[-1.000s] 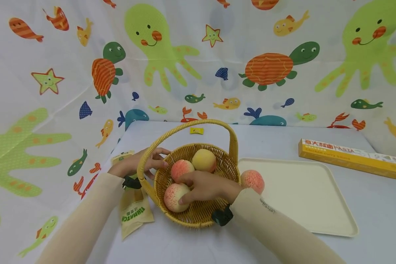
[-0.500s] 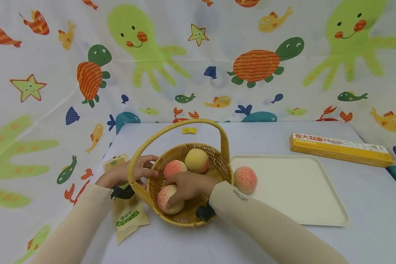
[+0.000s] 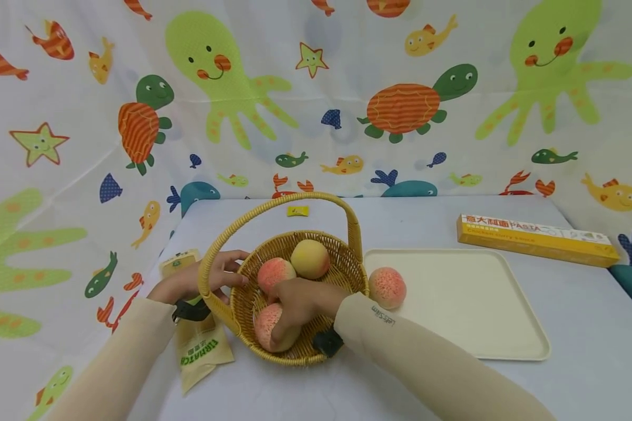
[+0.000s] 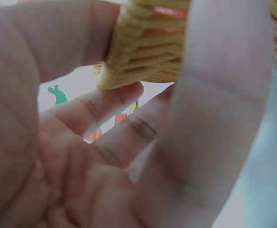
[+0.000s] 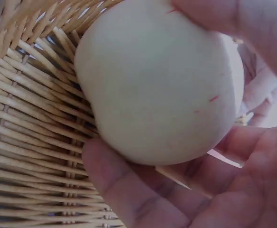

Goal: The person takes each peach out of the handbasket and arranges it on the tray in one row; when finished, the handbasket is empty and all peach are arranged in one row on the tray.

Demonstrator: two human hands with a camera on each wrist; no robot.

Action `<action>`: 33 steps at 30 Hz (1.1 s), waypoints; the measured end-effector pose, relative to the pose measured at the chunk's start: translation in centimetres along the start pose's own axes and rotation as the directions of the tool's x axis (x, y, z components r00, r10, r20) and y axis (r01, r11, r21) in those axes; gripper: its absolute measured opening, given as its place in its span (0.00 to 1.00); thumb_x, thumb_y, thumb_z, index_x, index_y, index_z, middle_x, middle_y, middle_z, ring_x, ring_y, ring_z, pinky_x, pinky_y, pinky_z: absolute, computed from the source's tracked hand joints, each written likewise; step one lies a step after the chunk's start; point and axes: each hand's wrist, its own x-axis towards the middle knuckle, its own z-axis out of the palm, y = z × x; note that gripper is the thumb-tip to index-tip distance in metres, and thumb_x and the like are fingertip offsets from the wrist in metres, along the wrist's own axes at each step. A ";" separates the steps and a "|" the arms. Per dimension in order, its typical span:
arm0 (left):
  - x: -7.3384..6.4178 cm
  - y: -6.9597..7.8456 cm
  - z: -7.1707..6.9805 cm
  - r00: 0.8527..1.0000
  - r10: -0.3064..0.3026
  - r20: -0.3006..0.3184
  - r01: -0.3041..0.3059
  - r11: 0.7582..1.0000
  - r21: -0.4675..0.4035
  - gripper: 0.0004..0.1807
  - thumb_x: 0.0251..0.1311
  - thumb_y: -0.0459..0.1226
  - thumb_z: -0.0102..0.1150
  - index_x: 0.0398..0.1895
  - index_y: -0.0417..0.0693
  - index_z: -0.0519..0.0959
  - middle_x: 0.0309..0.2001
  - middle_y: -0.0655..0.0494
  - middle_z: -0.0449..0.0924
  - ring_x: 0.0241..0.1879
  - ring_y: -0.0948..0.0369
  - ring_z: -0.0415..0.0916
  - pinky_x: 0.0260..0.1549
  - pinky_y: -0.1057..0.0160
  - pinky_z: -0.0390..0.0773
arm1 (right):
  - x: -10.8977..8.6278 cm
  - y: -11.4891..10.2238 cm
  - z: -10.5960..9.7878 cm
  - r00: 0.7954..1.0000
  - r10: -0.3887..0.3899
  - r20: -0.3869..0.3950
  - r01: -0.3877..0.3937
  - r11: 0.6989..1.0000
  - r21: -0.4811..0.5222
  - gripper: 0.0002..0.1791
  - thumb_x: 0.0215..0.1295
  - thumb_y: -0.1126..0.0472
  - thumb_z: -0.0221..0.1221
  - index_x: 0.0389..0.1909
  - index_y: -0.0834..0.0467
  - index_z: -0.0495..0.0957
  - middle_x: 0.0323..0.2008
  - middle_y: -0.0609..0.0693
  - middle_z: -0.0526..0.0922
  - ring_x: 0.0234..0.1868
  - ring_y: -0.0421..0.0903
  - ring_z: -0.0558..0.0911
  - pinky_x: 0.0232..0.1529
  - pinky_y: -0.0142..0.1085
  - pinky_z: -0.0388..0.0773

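A round wicker basket (image 3: 343, 270) with a tall arched handle stands on the table. At its left side my left hand (image 3: 218, 276) reaches under the handle and grips the rim; the left wrist view has the woven edge (image 4: 143, 52) between thumb and fingers. Inside the basket, my right hand (image 3: 306, 301) holds the nearest peach (image 3: 267, 326), thumb and fingers curled around it. In the right wrist view that peach's pale side (image 5: 152, 85) shows. Behind it lie a reddish peach (image 3: 275, 273) and a yellow peach (image 3: 309, 258).
Another peach (image 3: 387, 287) sits at the left edge of a cream tray (image 3: 463, 304). A yellow pasta box (image 3: 537, 241) lies behind the tray. Left of the basket is a printed paper bag (image 3: 205, 351), partly under my left arm. A small yellow packet (image 3: 298, 211) lies behind the basket.
My right hand has moved farther over the near peach and closed around it; the peach has turned, showing more red. My left hand stays at the rim. The whole head view has shifted slightly.
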 end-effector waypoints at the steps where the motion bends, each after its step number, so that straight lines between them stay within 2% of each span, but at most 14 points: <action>1: 0.0 -0.1 0.0 1.000 0.003 0.000 -0.003 1.000 0.000 0.34 0.71 0.34 0.61 0.77 0.35 0.61 0.57 0.33 0.81 0.46 0.51 0.84 0.26 0.59 0.87 | -0.2 0.1 -0.1 1.000 -0.004 -0.008 0.004 1.000 0.004 0.31 0.49 0.46 0.79 0.54 0.51 0.81 0.42 0.39 0.82 0.42 0.36 0.79 0.48 0.31 0.77; 4: 0.0 -0.3 -0.1 1.000 0.013 0.006 -0.013 1.000 0.005 0.34 0.71 0.34 0.60 0.76 0.34 0.61 0.57 0.33 0.81 0.46 0.51 0.85 0.26 0.59 0.87 | -0.9 0.7 -0.5 0.999 -0.017 -0.039 0.018 0.999 0.044 0.34 0.49 0.46 0.78 0.57 0.53 0.80 0.42 0.40 0.82 0.43 0.37 0.79 0.48 0.31 0.77; 7: 0.0 -0.4 -0.1 1.000 0.009 0.011 -0.009 1.000 0.001 0.34 0.71 0.34 0.60 0.76 0.34 0.61 0.57 0.33 0.81 0.47 0.51 0.85 0.26 0.59 0.87 | -2.0 1.5 -1.2 0.997 -0.027 -0.069 0.036 0.990 0.138 0.37 0.49 0.47 0.78 0.60 0.53 0.79 0.45 0.40 0.82 0.44 0.37 0.80 0.50 0.33 0.79; 13: -0.2 -0.4 -0.1 1.000 0.000 0.020 0.000 1.000 -0.010 0.35 0.70 0.34 0.60 0.76 0.34 0.60 0.57 0.34 0.80 0.48 0.51 0.84 0.27 0.58 0.87 | -4.7 3.2 -2.5 0.986 -0.019 -0.167 0.063 0.962 0.266 0.32 0.49 0.49 0.78 0.57 0.48 0.79 0.46 0.40 0.82 0.47 0.41 0.81 0.51 0.39 0.81; 17: -0.3 -0.6 -0.2 1.000 -0.008 0.018 0.008 1.000 -0.006 0.34 0.70 0.35 0.59 0.77 0.37 0.61 0.58 0.35 0.80 0.50 0.50 0.83 0.32 0.56 0.88 | -6.2 4.4 -3.1 0.975 0.011 -0.221 0.058 0.951 0.303 0.34 0.49 0.49 0.78 0.59 0.48 0.78 0.49 0.42 0.82 0.49 0.42 0.80 0.52 0.40 0.80; 22: -0.3 -0.7 -0.1 1.000 -0.024 0.016 0.024 1.000 -0.008 0.33 0.71 0.35 0.59 0.77 0.39 0.61 0.59 0.36 0.79 0.52 0.50 0.81 0.36 0.53 0.89 | -7.6 5.8 -3.5 0.970 0.013 -0.242 0.075 0.934 0.350 0.33 0.53 0.50 0.77 0.61 0.47 0.78 0.51 0.45 0.82 0.50 0.45 0.81 0.51 0.41 0.82; 29: -0.5 -0.6 -0.1 1.000 -0.020 0.011 0.020 1.000 -0.014 0.34 0.71 0.35 0.59 0.77 0.39 0.61 0.59 0.35 0.79 0.50 0.50 0.82 0.35 0.55 0.89 | -9.5 7.4 -4.0 0.952 0.043 -0.303 0.064 0.939 0.337 0.35 0.53 0.47 0.75 0.64 0.49 0.77 0.53 0.47 0.81 0.49 0.47 0.81 0.49 0.41 0.82; 33: -0.4 -0.8 -0.1 1.000 -0.003 0.016 0.003 1.000 -0.008 0.34 0.72 0.35 0.59 0.77 0.38 0.61 0.59 0.33 0.78 0.49 0.50 0.82 0.33 0.57 0.88 | -10.4 8.3 -4.2 0.939 0.060 -0.338 0.071 0.929 0.363 0.35 0.54 0.48 0.75 0.64 0.49 0.78 0.52 0.48 0.82 0.47 0.48 0.82 0.47 0.41 0.82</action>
